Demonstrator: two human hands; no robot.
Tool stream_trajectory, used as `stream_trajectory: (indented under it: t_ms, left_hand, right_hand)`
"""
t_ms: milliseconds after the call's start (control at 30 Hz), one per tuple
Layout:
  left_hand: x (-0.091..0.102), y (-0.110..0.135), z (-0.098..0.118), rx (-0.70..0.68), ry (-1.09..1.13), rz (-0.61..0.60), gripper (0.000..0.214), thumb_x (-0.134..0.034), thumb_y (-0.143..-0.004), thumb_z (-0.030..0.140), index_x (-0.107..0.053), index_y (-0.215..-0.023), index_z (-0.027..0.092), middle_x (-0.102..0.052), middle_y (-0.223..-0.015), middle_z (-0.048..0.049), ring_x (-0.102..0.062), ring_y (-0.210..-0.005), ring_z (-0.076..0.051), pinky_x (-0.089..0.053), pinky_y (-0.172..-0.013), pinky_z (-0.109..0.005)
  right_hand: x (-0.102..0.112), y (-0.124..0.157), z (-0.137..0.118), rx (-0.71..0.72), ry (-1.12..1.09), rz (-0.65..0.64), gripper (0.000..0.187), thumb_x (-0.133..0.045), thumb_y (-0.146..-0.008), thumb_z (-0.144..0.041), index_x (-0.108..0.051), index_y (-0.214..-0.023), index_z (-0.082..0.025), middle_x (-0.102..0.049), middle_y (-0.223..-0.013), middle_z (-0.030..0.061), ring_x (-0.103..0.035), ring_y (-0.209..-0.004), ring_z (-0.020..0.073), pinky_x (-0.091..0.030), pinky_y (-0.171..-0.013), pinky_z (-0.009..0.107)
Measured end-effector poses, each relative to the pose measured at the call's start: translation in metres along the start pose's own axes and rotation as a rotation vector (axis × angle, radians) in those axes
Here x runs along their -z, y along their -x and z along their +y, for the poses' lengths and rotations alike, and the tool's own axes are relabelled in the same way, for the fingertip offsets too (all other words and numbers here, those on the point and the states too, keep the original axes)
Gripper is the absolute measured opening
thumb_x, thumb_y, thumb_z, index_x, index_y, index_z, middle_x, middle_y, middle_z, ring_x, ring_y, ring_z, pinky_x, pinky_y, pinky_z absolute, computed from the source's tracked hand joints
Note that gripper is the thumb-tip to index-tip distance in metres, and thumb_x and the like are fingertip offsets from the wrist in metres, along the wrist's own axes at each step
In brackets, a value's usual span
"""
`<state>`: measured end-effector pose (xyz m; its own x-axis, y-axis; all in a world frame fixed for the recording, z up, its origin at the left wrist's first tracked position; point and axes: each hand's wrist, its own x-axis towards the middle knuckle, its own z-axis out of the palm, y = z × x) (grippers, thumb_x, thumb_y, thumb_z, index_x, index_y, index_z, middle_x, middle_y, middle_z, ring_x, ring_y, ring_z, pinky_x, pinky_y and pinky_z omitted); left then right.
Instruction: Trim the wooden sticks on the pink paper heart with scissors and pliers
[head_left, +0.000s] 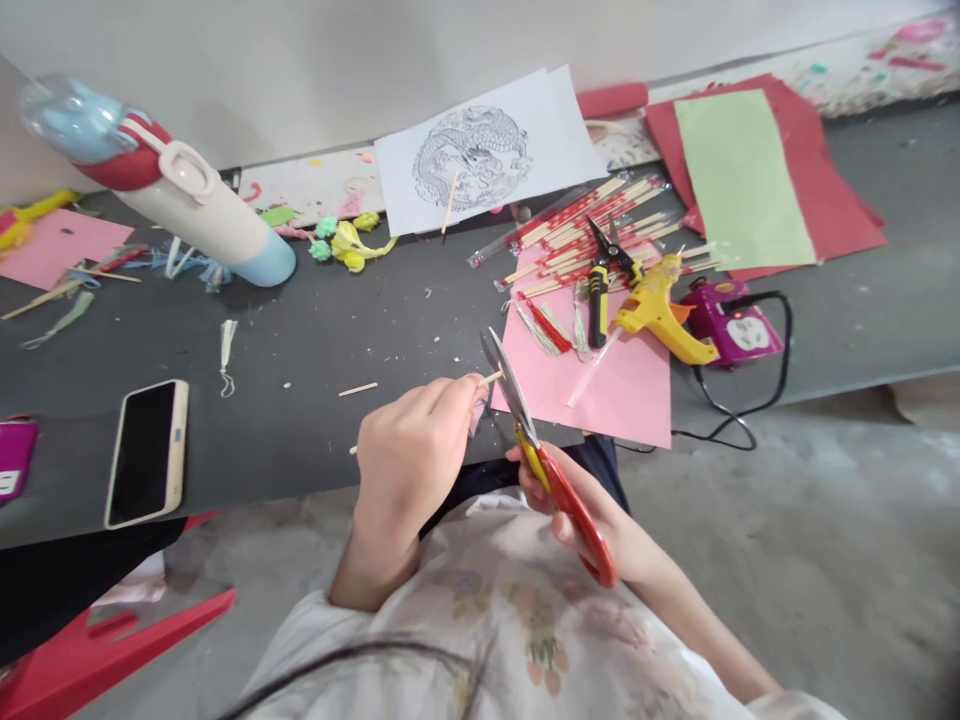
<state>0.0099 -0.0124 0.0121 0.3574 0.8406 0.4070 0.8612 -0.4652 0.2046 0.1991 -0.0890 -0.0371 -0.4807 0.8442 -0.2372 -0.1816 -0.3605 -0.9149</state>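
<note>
The front edge of the worktop (pixel 315 330) is crossed by both hands, and by the pink paper (pixel 637 400), whose near corner is left overhanging. To the left, room for moving is offered between the phone (pixel 148 450) and the left hand (pixel 416 450), interrupted by a cut stick piece (pixel 358 389) and a pale tassel (pixel 227 345). To the right, space is taken up by the yellow glue gun (pixel 656 310) and the pliers (pixel 598 305); the back is bounded by the wall, where the dragon drawing (pixel 480 155) is leaned.

The left hand is held back upward, fingers curled, and a thin wooden stick (pixel 491 378) is pinched at its fingertips, its end set at the blades of the scissors (pixel 532 438), near the front edge. The scissors' handles are gripped by the right hand (pixel 596 500), its forearm slanted in from the lower right; the blades, slightly parted, are pointed away from the body.
</note>
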Motion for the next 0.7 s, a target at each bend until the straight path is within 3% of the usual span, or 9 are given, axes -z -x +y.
stream_trajectory:
  t_ms: [267,500,700]
  left_hand:
    - [-0.0015,0.0004,-0.0004,0.003,-0.054,-0.054,0.007,-0.055,-0.092,0.025,-0.062,-0.092,0.023,-0.070,-0.077,0.0041,-0.062,-0.064,-0.011,-0.034,-0.054,-0.027]
    - [-0.0010,0.0004,0.0001,0.009,-0.075,-0.077,0.007,-0.055,-0.091,0.022,-0.062,-0.092,0.024,-0.068,-0.073,0.0052,-0.060,-0.062,-0.011,-0.032,-0.054,-0.029]
    - [-0.0030,-0.0011,-0.0005,-0.008,-0.081,-0.084,0.008,-0.055,-0.091,0.021,-0.062,-0.091,0.023,-0.068,-0.074,0.0041,-0.060,-0.062,-0.012,-0.033,-0.054,-0.029]
  right_hand:
    - [-0.0036,-0.0003,-0.0067,-0.132,-0.081,0.077,0.042,-0.051,-0.090,-0.057,-0.048,-0.120,-0.027,-0.038,-0.083,-0.0016,-0.032,-0.069,0.0124,-0.029,-0.061,0.027]
    - [-0.0034,0.0007,-0.0030,-0.136,-0.121,0.118,0.034,-0.047,-0.094,-0.051,-0.052,-0.119,-0.028,-0.040,-0.081,-0.0017,-0.034,-0.069,0.0130,-0.030,-0.064,0.028]
    - [-0.0027,0.0016,0.0033,-0.127,-0.160,0.188,0.031,-0.058,-0.090,-0.042,-0.057,-0.115,-0.024,-0.044,-0.082,0.0001,-0.038,-0.070,0.0137,-0.034,-0.065,0.027]
